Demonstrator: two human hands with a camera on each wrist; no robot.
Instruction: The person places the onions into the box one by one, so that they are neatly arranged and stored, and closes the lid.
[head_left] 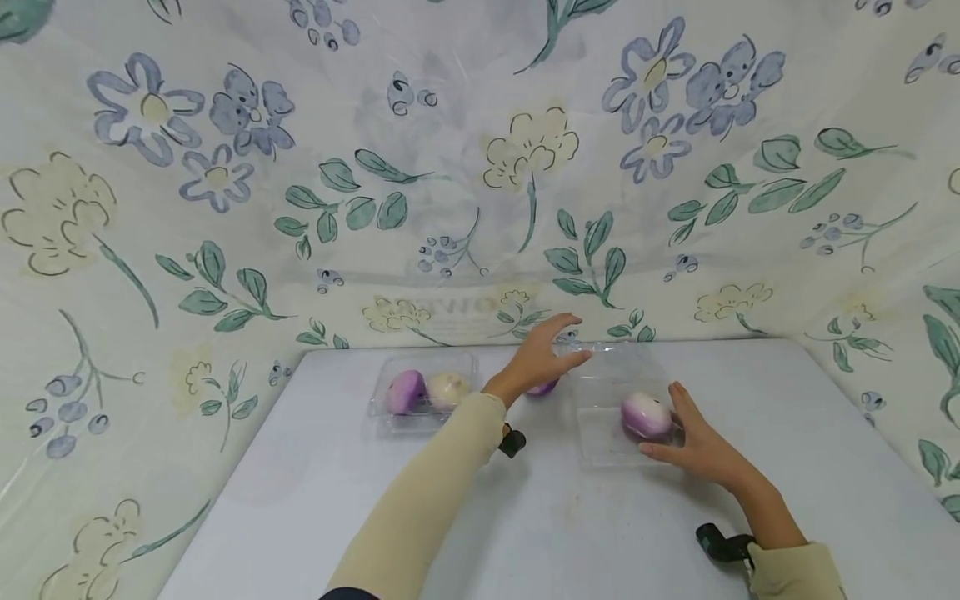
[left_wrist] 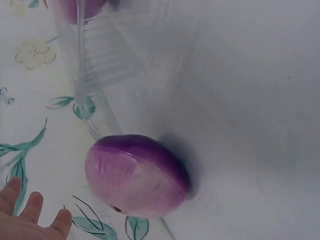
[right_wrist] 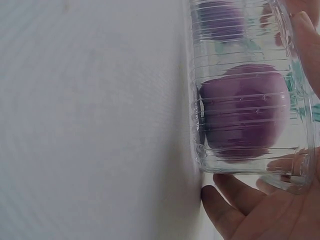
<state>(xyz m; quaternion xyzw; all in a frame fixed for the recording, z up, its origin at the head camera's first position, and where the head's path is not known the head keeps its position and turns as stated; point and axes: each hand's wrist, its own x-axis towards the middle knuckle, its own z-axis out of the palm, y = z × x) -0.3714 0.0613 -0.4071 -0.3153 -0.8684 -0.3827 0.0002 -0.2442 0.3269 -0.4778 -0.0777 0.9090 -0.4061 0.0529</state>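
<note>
My left hand (head_left: 542, 360) is over the back of the table, fingers spread, close to the raised lid of a clear plastic box. A loose purple onion (left_wrist: 137, 175) rests on the table below it, partly hidden by the wrist in the head view. My right hand (head_left: 697, 446) grips the right end of that clear box (head_left: 600, 446), its thumb on the near side and fingers round the end. Inside the box at that end lies a purple-and-white onion (head_left: 647, 416). In the right wrist view, the onion (right_wrist: 245, 112) shows through the ribbed wall.
Another clear plastic box (head_left: 378, 410) stands at the left back with a purple onion (head_left: 406, 392) and a pale onion (head_left: 447, 390) in it. Behind the white table (head_left: 570, 533) hangs a flowered sheet (head_left: 465, 192).
</note>
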